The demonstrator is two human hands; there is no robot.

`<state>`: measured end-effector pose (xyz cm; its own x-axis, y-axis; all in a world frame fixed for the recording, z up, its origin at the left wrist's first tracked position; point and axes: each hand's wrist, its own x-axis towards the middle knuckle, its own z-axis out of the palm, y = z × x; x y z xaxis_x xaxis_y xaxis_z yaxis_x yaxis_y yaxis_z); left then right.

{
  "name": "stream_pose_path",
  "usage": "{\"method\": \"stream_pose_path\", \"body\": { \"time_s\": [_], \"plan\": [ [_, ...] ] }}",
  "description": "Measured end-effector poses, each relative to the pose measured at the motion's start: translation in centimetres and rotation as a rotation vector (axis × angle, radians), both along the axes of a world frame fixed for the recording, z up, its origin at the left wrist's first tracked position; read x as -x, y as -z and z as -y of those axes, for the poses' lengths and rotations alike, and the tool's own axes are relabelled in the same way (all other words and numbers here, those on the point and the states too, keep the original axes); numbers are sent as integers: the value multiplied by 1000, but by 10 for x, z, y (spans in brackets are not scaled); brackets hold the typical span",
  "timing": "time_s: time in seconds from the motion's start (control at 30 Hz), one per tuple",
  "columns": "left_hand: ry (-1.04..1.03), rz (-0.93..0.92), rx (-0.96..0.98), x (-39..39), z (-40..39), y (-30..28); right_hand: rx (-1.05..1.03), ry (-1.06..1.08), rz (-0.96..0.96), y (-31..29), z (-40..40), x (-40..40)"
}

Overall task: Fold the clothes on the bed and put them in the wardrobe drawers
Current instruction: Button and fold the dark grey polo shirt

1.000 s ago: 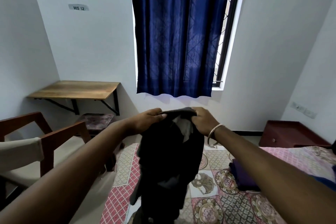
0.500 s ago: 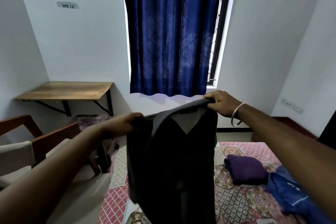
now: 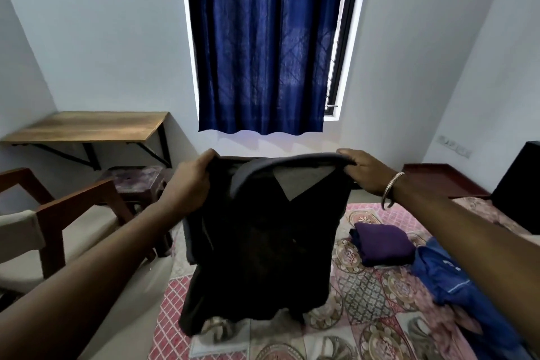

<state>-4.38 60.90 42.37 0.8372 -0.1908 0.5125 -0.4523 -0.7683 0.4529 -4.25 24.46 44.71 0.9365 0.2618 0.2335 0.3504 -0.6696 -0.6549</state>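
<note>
A dark grey shirt (image 3: 263, 242) hangs spread in the air over the bed (image 3: 365, 316), its lower hem brushing the patterned bedsheet. My left hand (image 3: 193, 181) grips its top left corner. My right hand (image 3: 368, 172), a metal bangle on the wrist, grips its top right corner. A folded purple garment (image 3: 382, 242) lies on the bed to the right. Beside it, under my right forearm, lies a crumpled blue garment (image 3: 444, 275). No wardrobe or drawers are in view.
A wooden armchair (image 3: 43, 228) stands at the left, with a small stool (image 3: 137, 181) behind it and a wall-mounted wooden desk (image 3: 90, 127) above that. A blue curtain (image 3: 263, 44) covers the window ahead. A dark red bedside cabinet (image 3: 438, 181) stands at the right.
My hands have moved apart along the shirt's top edge, spreading it wide from a bunched hold. The shirt has come down so that its hem reaches the bed.
</note>
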Motion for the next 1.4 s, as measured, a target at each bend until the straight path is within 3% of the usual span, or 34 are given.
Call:
{"method": "stream_pose_path", "body": {
  "time_s": [0.07, 0.13, 0.2, 0.3, 0.37, 0.47, 0.57, 0.6, 0.73, 0.93, 1.07, 1.17, 1.23, 1.4],
  "plan": [
    [166, -189, -12, 4, -4, 4, -35, -10, -122, 15, -5, 7],
    [331, -429, -4, 8, -9, 12, -149, -78, -413, 30, -11, 17],
    [551, -782, 77, 9, -12, 23, -215, -180, -692, 37, -12, 26],
    [920, -1250, 14, 3, -11, 41, -136, -299, -1006, 36, -6, 35],
    [1010, -1391, 19, -6, -7, 50, -135, -280, -1087, 46, -2, 26],
    [613, -1295, 141, -25, 4, 82, -93, -81, -1032, 83, -10, 1],
    [147, -827, -144, -49, 17, 142, -297, 204, -931, 133, -10, -17],
    [57, -781, -163, -50, 22, 162, -314, 248, -930, 152, -5, -24],
    [-7, -842, -126, -44, 39, 219, -20, 127, -900, 215, 13, -43],
    [-53, -1113, -86, -66, 62, 283, 152, -95, -1078, 291, 33, -90],
    [-131, -1018, -54, -111, 72, 310, 326, -52, -804, 327, 27, -156],
    [-380, -864, 85, -167, 75, 337, 45, 208, -569, 350, 12, -210],
    [-509, -857, 191, -201, 75, 371, -98, 331, -457, 379, 1, -241],
    [-689, -826, 199, -196, 89, 473, -144, 341, -274, 505, -36, -215]
  ]
}}
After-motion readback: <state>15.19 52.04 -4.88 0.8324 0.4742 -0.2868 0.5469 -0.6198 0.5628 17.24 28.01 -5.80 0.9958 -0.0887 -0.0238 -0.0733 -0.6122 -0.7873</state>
